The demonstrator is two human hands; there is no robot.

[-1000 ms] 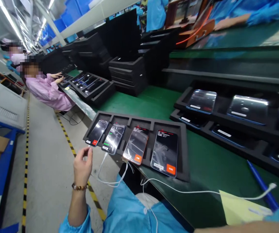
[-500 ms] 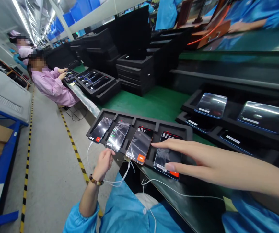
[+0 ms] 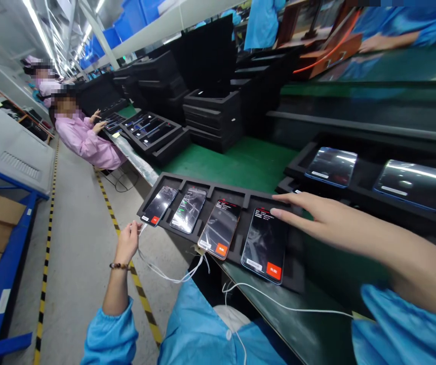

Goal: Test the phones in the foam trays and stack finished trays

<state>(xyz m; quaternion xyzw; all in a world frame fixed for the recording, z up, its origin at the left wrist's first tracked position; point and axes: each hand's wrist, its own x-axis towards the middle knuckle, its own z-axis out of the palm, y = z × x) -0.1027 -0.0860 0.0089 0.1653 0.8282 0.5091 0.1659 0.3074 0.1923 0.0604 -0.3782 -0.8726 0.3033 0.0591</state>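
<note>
So nearest you is your blue smock (image 3: pixel 197 327), with a white cable (image 3: pixel 166 276) looping just past it. Your left hand (image 3: pixel 126 243) has its fingers pinched in close by that cable at the bottom edge of the left-end phone (image 3: pixel 161 204); can't tell if you're actually gripping it. Your right hand (image 3: pixel 327 217) is spread wide, holding nothing, fingertips over the top of the right-end phone (image 3: pixel 263 246). Both phones sit in the black tray (image 3: pixel 295 278), two middle phones (image 3: pixel 220 226) between them. Farther off, a co-worker in pink (image 3: pixel 86 139) sits along the bench.
</note>
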